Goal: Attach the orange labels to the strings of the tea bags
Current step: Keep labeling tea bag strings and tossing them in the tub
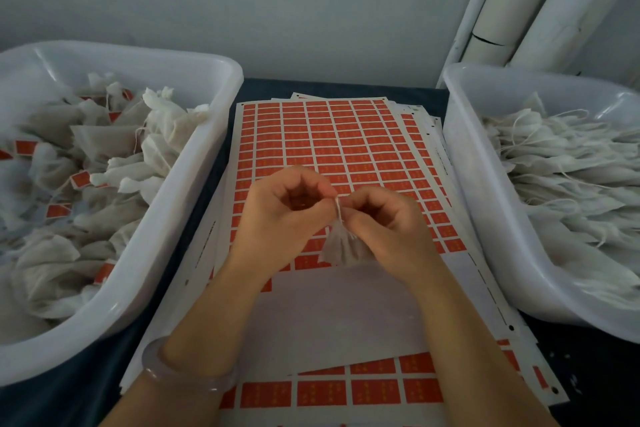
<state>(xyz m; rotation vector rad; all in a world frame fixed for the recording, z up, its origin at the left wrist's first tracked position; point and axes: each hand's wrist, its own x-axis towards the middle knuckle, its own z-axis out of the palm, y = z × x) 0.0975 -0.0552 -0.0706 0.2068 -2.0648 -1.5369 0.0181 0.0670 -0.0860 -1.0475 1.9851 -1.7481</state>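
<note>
Step, as I judge it: one bag's string is being readied for a label, mid-cycle. Nearest me, a bracelet (187, 381) at 7 o'clock sits on the left wrist, and a lower sheet (346, 392) with a few big labels lies at 6.

Dead centre, the left hand (277, 218) and right hand (384, 225) meet fingertip to fingertip. Both are curled and pinch the string (338, 210) between thumb and forefinger. I can't tell whether a label is already tucked in the left fingers.

The bag (341, 250) hangs just under the pinch, above the sheet and against the right palm.

Next move, my guess: fold a label round the free end of the string and press it shut. That needs the string taut and centred on the sticky side, with a light, square pinch.

The bag looks small, limp and off-white, a gathered pouch with a thin pale string. It's soft and will swing.

Beyond the hands toward 12, the sheet (329, 139) is a full grid of orange labels, and its near rows are peeled to bare backing (329, 315).

The left tub (197, 166) at 9 holds labelled bags, so I read it as the done pile. The right tub (485, 204) at 3 holds bare ones, and plenty are left. Pipes (540, 0) stand farthest, at 1.
</note>
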